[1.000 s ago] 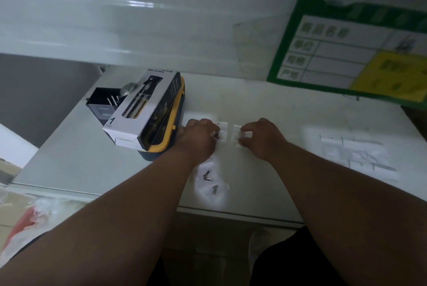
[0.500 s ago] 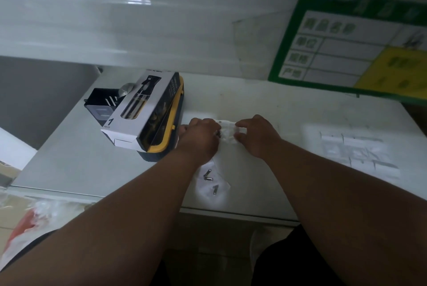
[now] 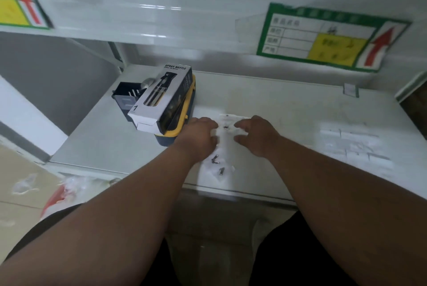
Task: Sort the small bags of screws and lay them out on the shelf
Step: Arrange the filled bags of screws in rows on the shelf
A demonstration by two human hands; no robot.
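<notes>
My left hand [image 3: 199, 136] and right hand [image 3: 258, 135] rest on the shelf [image 3: 288, 110], fingers curled, flanking a small bag of screws [image 3: 227, 124]. Actual grip: cannot tell. More bags [image 3: 216, 165] lie just nearer me.

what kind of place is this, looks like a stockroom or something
Probably a stockroom or warehouse: pale metal shelving carries green-bordered stock labels with red arrows, a boxed spray bottle sits on the shelf, and both hands are laying out small bags of screws.
</notes>
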